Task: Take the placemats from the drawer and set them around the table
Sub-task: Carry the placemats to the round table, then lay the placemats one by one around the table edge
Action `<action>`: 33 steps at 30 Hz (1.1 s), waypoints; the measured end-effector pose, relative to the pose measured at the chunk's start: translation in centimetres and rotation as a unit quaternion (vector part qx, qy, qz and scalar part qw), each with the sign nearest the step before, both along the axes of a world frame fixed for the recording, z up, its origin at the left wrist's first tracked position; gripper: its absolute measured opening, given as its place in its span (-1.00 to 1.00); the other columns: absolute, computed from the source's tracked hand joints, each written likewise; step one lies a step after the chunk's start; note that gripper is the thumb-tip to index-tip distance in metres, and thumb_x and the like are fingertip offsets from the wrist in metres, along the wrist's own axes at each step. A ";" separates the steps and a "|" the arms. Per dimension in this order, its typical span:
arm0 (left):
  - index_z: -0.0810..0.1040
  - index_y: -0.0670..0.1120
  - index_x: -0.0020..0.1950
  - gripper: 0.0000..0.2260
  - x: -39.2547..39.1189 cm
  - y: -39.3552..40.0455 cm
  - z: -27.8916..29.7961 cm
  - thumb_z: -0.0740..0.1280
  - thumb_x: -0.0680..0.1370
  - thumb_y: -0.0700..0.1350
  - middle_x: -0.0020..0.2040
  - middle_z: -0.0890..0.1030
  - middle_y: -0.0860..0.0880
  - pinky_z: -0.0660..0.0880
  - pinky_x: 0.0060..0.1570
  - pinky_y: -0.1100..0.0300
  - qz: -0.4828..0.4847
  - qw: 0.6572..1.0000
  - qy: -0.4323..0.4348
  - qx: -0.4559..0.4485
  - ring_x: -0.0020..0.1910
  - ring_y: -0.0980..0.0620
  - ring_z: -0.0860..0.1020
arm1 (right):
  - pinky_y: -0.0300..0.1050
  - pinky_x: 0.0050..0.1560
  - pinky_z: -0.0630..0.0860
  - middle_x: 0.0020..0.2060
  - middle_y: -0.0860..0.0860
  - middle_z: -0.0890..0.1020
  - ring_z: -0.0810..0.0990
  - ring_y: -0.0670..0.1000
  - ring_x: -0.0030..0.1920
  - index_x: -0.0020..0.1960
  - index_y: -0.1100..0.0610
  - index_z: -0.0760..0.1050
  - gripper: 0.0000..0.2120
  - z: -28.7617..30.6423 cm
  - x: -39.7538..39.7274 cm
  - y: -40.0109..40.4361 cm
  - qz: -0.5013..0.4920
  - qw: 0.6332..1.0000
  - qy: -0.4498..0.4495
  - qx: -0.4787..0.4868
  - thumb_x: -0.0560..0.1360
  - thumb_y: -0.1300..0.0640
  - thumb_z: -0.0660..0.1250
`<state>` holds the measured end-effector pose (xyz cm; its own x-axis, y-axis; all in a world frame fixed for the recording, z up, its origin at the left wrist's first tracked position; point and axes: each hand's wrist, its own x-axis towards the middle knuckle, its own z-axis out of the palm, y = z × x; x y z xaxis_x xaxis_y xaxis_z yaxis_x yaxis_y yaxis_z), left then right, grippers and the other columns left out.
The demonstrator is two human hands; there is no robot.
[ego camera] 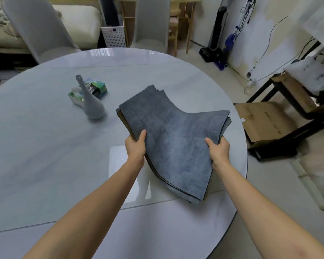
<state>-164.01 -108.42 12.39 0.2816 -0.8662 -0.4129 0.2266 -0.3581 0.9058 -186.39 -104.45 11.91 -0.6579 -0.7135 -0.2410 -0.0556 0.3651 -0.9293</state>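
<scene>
Both hands grip one stack of placemats (173,139), blue-grey, several layers, edges fanned slightly. Left hand (137,146) clamps the stack's left edge, thumb on top; right hand (219,151) clamps the right edge the same way. Hands well apart, stack spanning between them and sagging in the middle (near corner appears to touch the table (45,156), though contact is hard to confirm). Beyond the left hand: a pale vase (92,103), upright, with a tissue pack (94,88) just behind it. Two grey chairs (36,28) at the far rim.
</scene>
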 end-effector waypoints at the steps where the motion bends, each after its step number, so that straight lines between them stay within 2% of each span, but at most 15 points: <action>1: 0.44 -0.22 0.36 -0.64 -0.2 -0.7 -0.2 0.31 0.60 -0.11 0.26 0.55 -0.08 0.49 0.26 0.02 0.016 1.000 0.008 -0.002 0.21 -0.07 0.53 | 0.00 0.16 0.50 0.23 0.15 0.55 0.54 0.16 0.19 0.28 0.27 0.44 -0.67 -0.4 -0.6 -1.0 0.004 1.000 -0.012 -0.001 0.53 0.25 0.32; 4: 0.39 -0.17 0.40 -0.63 -0.1 -2.9 -2.1 0.28 0.61 -0.10 0.27 0.52 -0.04 0.46 0.29 -0.04 0.035 0.999 0.013 0.009 0.25 -0.07 0.51 | -0.02 0.14 0.49 0.24 0.13 0.52 0.52 0.16 0.21 0.31 0.23 0.36 -0.65 -1.6 -2.0 -3.3 0.000 1.000 -0.016 0.013 0.55 0.24 0.29; 7: 0.24 -0.05 0.47 -0.53 0.8 -3.1 -4.5 0.29 0.59 -0.09 0.37 0.44 -0.01 0.42 0.31 -0.13 -0.040 0.996 -0.004 0.080 0.30 -0.10 0.46 | -0.02 0.13 0.44 0.25 0.15 0.48 0.50 0.21 0.22 0.37 0.24 0.23 -0.53 -4.3 -3.2 -3.3 0.015 0.987 0.025 0.158 0.52 0.23 0.29; 9: 0.23 -0.09 0.45 -0.51 1.6 -1.9 -6.2 0.32 0.57 -0.10 0.36 0.43 -0.07 0.39 0.32 -0.15 -0.085 0.983 -0.045 0.159 0.31 -0.17 0.44 | 0.04 0.15 0.48 0.23 0.17 0.52 0.53 0.22 0.18 0.30 0.27 0.33 -0.55 -6.4 -3.6 -2.3 0.068 0.967 0.022 0.244 0.45 0.19 0.33; 11: 0.29 -0.14 0.41 -0.56 1.9 -0.7 -7.8 0.32 0.57 -0.14 0.29 0.46 -0.11 0.43 0.25 -0.04 -0.104 0.973 -0.079 0.192 0.23 -0.15 0.46 | -0.03 0.08 0.48 0.19 0.20 0.57 0.56 0.21 0.16 0.23 0.29 0.43 -0.60 -7.5 -3.5 -1.4 0.110 0.955 0.037 0.271 0.43 0.19 0.34; 14: 0.34 -0.14 0.39 -0.60 1.2 0.1 -8.7 0.31 0.57 -0.17 0.25 0.49 -0.08 0.47 0.04 0.09 -0.107 0.972 -0.098 0.186 0.10 -0.09 0.48 | -0.10 0.10 0.42 0.23 0.19 0.53 0.52 0.19 0.22 0.29 0.30 0.38 -0.56 -8.0 -2.5 -0.8 0.117 0.953 0.057 0.275 0.46 0.17 0.36; 17: 0.32 -0.16 0.43 -0.59 0.1 0.5 -8.8 0.29 0.59 -0.18 0.24 0.45 -0.07 0.48 0.16 0.00 -0.069 0.975 -0.039 0.208 0.08 -0.07 0.47 | -0.05 0.21 0.42 0.30 0.19 0.47 0.49 0.18 0.24 0.35 0.27 0.35 -0.47 -8.5 -1.1 0.3 0.108 0.953 0.082 0.271 0.45 0.13 0.39; 18: 0.31 -0.15 0.45 -0.57 -0.3 0.6 -8.9 0.29 0.59 -0.19 0.22 0.45 -0.08 0.48 0.12 0.02 -0.059 0.975 -0.037 0.209 0.02 -0.05 0.47 | -0.06 0.21 0.41 0.30 0.18 0.46 0.49 0.17 0.24 0.36 0.26 0.34 -0.47 -8.7 -0.8 0.6 0.094 0.955 0.076 0.269 0.45 0.14 0.39; 22: 0.22 -0.13 0.51 -0.47 -1.0 0.7 -9.3 0.27 0.56 -0.23 0.05 0.44 -0.10 0.47 -0.12 0.11 -0.007 0.980 -0.028 0.196 -0.18 0.00 0.44 | -0.07 -0.04 0.48 0.24 0.19 0.52 0.54 0.13 0.10 0.30 0.26 0.39 -0.46 -9.1 -0.1 0.8 -0.003 0.971 -0.048 0.234 0.38 0.14 0.44; 24: 0.21 -0.13 0.51 -0.47 -1.3 0.5 -8.7 0.28 0.56 -0.22 0.09 0.45 -0.13 0.53 0.07 0.00 0.007 0.980 -0.041 0.196 -0.12 -0.04 0.45 | -0.05 -0.01 0.49 0.23 0.17 0.51 0.53 0.17 0.12 0.26 0.26 0.41 -0.48 -9.1 0.0 1.0 -0.025 0.964 -0.039 0.262 0.36 0.12 0.45; 26: 0.26 -0.16 0.43 -0.55 -1.2 0.3 -8.2 0.29 0.57 -0.21 0.07 0.46 -0.13 0.46 0.19 -0.04 0.026 0.977 -0.032 0.212 -0.10 -0.05 0.40 | -0.06 0.02 0.49 0.20 0.18 0.53 0.54 0.20 0.13 0.22 0.30 0.44 -0.54 -9.1 0.0 1.5 -0.040 0.957 -0.019 0.286 0.38 0.15 0.43; 28: 0.31 -0.18 0.35 -0.62 -1.1 0.0 -7.9 0.30 0.56 -0.23 0.11 0.48 -0.13 0.47 0.14 0.03 0.036 0.973 0.019 0.229 -0.01 -0.08 0.49 | -0.11 -0.11 0.49 0.06 0.20 0.62 0.60 0.16 -0.01 0.10 0.34 0.55 -0.67 -9.1 -0.1 2.1 -0.042 0.959 -0.056 0.275 0.38 0.21 0.41; 30: 0.28 -0.19 0.43 -0.54 -1.1 -0.1 -8.1 0.31 0.55 -0.23 0.25 0.49 -0.19 0.47 0.24 -0.03 0.029 0.971 0.047 0.232 0.17 -0.14 0.53 | -0.12 -0.17 0.46 -0.12 0.19 0.65 0.59 0.12 -0.15 -0.08 0.32 0.60 -0.83 -8.9 -0.3 2.5 -0.035 0.961 -0.056 0.268 0.38 0.24 0.39; 32: 0.30 -0.16 0.43 -0.55 -1.0 0.0 -8.3 0.29 0.56 -0.25 0.05 0.52 -0.15 0.46 0.27 -0.05 0.031 0.973 0.050 0.223 0.01 -0.08 0.55 | -0.06 -0.13 0.49 -0.20 0.16 0.60 0.54 0.10 -0.18 -0.19 0.23 0.59 -0.96 -8.6 -0.7 2.5 -0.031 0.967 -0.058 0.247 0.39 0.26 0.38; 33: 0.37 -0.14 0.35 -0.63 -0.9 0.0 -8.4 0.28 0.55 -0.27 -0.07 0.49 -0.11 0.48 0.22 -0.01 0.043 0.973 0.053 0.218 -0.08 -0.05 0.51 | -0.04 -0.09 0.50 -0.19 0.15 0.60 0.54 0.10 -0.16 -0.22 0.18 0.58 -0.96 -8.5 -0.8 2.4 -0.025 0.970 -0.061 0.233 0.39 0.27 0.37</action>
<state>-164.94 -108.38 3.97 0.2812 -0.5763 -0.7673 0.3578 -0.6790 0.6411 -187.19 -102.05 3.38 -0.6351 -0.4758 -0.6085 0.0738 0.7468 -0.6609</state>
